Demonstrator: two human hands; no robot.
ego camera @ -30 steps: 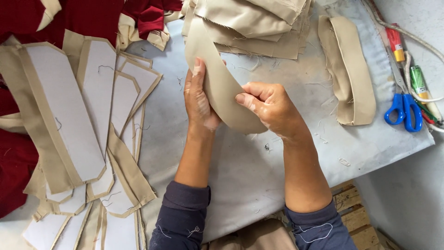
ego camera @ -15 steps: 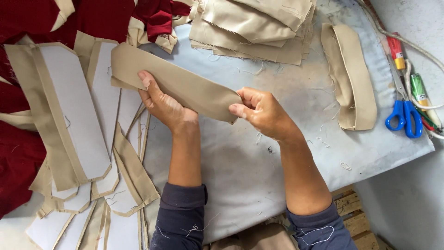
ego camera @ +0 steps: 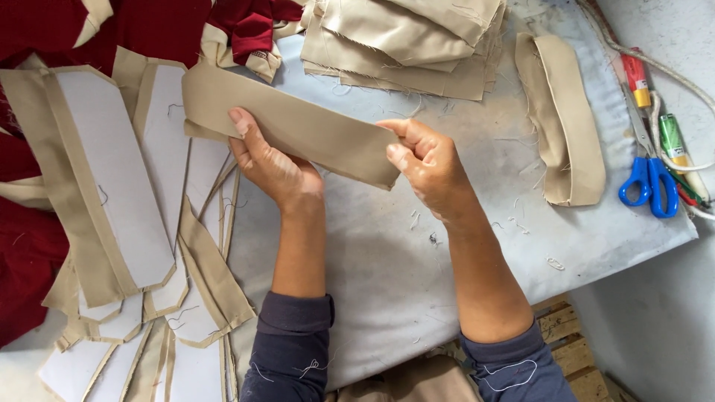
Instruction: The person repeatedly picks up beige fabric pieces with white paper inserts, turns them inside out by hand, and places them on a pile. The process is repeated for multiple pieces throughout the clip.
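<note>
Both hands hold one long beige fabric strip (ego camera: 290,126) just above the grey tabletop (ego camera: 387,253). The left hand (ego camera: 272,160) sits under the strip's middle, its fingers (ego camera: 240,123) closed on the cloth with the fingertips curling over the upper edge. The right hand (ego camera: 430,162) pinches the strip's right end, thumb and fingers pressed together on the cloth. The strip runs slantwise, its left end higher in view and lying over the stack of white-lined pieces (ego camera: 112,186), its right end lower between the right hand's fingers.

Everything else is placed from that strip. Left of it the white-lined pieces with beige borders fan out across the tabletop, overlapping one another. Beyond them, further left and above, lies dark red cloth (ego camera: 45,30). Above the strip's right end sits a pile of folded beige fabric (ego camera: 406,41). Well to the right of the strip rests a folded beige band (ego camera: 566,119), apart from both hands. Further right still lie blue-handled scissors (ego camera: 649,182), beside a white cord (ego camera: 674,78) and a few markers (ego camera: 674,141) near the tabletop's edge.
</note>
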